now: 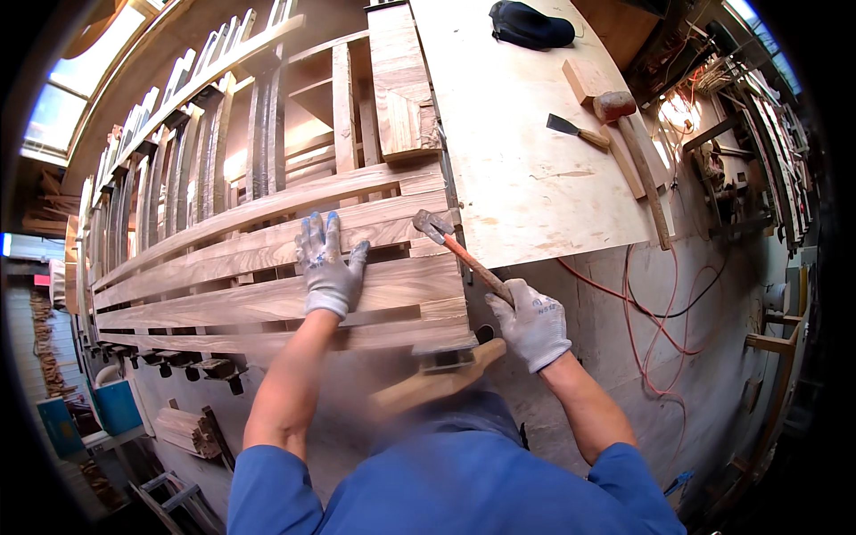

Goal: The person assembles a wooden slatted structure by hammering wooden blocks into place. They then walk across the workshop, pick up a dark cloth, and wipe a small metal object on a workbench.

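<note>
My left hand (329, 266), in a grey work glove with blue fingertips, lies flat with fingers spread on the wooden boards (392, 283) before me. These are long strips laid side by side, with gaps between them and short pieces at their right ends. A hammer (466, 259) with a worn orange and wooden handle is in my right hand (532, 325), gloved too. Its metal head is over the right end of the boards, near their edge; whether it touches them I cannot tell.
At the right, a pale plywood sheet (508, 134) bears a wooden mallet (637, 152), a chisel (578, 131), wood blocks (586, 80) and a dark cap (531, 25). Red hoses (655, 357) lie on the floor. A clamp rack with upright bars (196, 169) stands beyond the boards.
</note>
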Demonstrator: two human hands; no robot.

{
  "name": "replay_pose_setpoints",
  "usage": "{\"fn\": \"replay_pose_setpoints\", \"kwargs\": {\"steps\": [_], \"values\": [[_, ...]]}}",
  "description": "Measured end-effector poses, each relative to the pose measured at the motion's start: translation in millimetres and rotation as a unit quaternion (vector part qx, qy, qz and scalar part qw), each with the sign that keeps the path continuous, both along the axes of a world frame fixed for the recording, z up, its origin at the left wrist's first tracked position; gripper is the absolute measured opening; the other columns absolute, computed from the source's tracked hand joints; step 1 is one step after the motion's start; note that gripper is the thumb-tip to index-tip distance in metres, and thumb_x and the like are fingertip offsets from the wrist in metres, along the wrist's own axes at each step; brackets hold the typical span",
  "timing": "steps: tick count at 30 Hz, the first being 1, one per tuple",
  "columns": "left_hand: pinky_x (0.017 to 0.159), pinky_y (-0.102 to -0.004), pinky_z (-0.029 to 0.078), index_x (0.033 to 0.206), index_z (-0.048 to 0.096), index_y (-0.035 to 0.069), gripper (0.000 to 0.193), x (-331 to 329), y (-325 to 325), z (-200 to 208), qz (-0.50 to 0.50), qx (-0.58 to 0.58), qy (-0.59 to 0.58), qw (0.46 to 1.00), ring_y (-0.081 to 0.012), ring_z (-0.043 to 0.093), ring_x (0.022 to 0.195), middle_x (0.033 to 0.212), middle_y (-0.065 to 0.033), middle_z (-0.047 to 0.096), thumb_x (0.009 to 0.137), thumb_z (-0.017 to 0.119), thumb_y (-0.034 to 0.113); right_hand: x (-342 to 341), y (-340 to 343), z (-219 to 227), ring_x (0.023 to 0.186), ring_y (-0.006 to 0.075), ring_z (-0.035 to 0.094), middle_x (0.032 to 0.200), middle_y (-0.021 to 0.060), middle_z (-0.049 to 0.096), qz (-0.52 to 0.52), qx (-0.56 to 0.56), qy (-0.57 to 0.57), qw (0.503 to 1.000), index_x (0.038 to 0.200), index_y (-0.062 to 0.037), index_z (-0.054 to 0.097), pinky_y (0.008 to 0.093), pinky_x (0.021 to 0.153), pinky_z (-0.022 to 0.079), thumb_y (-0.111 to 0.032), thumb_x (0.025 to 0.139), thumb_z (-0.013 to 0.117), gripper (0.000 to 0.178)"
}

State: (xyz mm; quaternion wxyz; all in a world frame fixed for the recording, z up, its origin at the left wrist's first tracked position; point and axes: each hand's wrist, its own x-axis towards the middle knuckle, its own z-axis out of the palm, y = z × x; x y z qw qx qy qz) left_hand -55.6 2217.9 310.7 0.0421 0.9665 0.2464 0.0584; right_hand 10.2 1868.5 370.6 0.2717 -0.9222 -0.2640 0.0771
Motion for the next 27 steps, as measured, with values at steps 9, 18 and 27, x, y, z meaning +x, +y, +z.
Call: {"fn": "replay_pose_setpoints", "kwargs": {"steps": [9, 18, 27], "values": [[0.131, -0.0538, 0.013, 0.163, 0.041, 0.013, 0.081, -2, 2, -7, 0.010, 0.015, 0.002, 1.000, -0.0370, 0.019, 0.162, 0.173, -0.0179, 0.026, 0.099, 0.062, 0.058, -5, 8, -1, 0.069, 0.0392, 0.070, 0.078, 0.0160, 0.070, 0.031, -0.030, -0.005, 0.999, 0.097, -0.0104, 0.057, 0.0502, 0.060, 0.056, -0.038, 0.101, 0.068, 0.030], [0.132, -0.0531, 0.012, 0.163, 0.040, 0.009, 0.083, -3, 3, -6, 0.000, 0.001, -0.010, 1.000, -0.0390, 0.020, 0.161, 0.172, -0.0213, 0.027, 0.099, 0.063, 0.057, -10, 6, -6, 0.070, 0.0398, 0.070, 0.078, 0.0162, 0.069, 0.030, -0.036, 0.000, 0.999, 0.095, -0.0098, 0.058, 0.0506, 0.061, 0.055, -0.039, 0.100, 0.069, 0.031], [0.133, -0.0515, 0.002, 0.167, 0.031, 0.009, 0.083, -2, 2, 2, 0.009, -0.027, 0.042, 0.999, -0.0361, 0.008, 0.164, 0.176, -0.0203, 0.016, 0.104, 0.051, 0.059, -6, 3, 1, 0.073, 0.0411, 0.071, 0.077, 0.0178, 0.070, -0.014, -0.042, 0.039, 0.998, 0.096, -0.0092, 0.062, 0.0528, 0.064, 0.054, -0.040, 0.102, 0.066, 0.032]]}}
